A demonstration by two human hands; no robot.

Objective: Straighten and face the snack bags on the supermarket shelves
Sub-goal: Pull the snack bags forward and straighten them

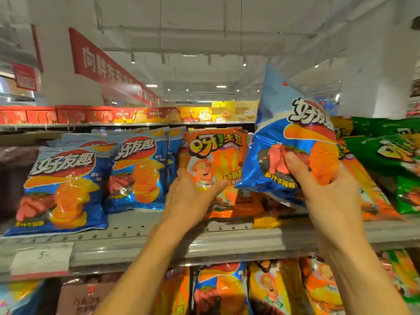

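Note:
My right hand grips a blue chip bag by its lower edge and holds it tilted in the air above the shelf. An orange potato-stick bag stands upright in the middle of the shelf, and my left hand holds it at its lower left corner, thumb across the front. Left of it, two rows of matching blue chip bags face forward. More orange bags lie flat behind and below the raised bag.
The grey metal shelf edge carries a white price label. Green snack bags fill the right end. The lower shelf holds orange and yellow bags. Red and yellow boxes line the top shelf.

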